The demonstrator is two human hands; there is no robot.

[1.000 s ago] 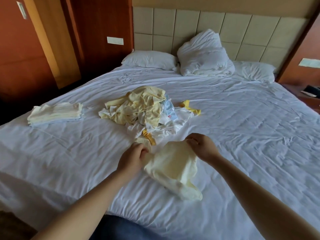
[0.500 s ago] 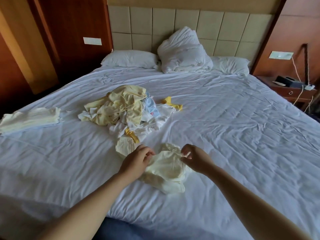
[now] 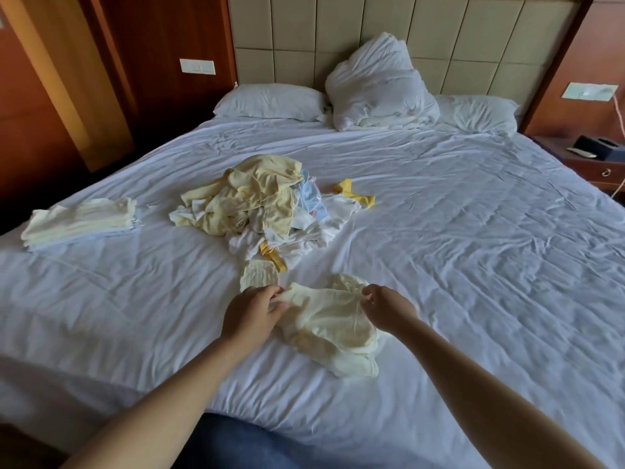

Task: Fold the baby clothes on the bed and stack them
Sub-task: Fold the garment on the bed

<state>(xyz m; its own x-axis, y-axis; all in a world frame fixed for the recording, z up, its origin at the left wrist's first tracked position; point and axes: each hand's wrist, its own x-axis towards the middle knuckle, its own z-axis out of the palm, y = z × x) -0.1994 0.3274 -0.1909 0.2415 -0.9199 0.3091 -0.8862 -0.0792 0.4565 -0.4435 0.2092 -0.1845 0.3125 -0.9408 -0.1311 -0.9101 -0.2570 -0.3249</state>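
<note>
Though crumpled, garment (image 3: 333, 321) between hands (image 3: 252, 314) (image 3: 389, 308)

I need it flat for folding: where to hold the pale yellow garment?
Take the pale yellow garment by both ends of its far edge, from the near side, as the left hand and right hand do. Its bulk lies crumpled nearer, so lifting should open it.

A pale yellow garment (image 3: 333, 324) lies crumpled on the bed (image 3: 473, 248). The left hand (image 3: 252, 313) pinches its edge at 10 o'clock, and the right hand (image 3: 389, 308) pinches it at 1 o'clock. From the garment, the loose pile (image 3: 260, 201) lies at 11 o'clock, the folded stack (image 3: 81, 221) well apart at 10, and the pillows (image 3: 378, 86) at 12.
</note>
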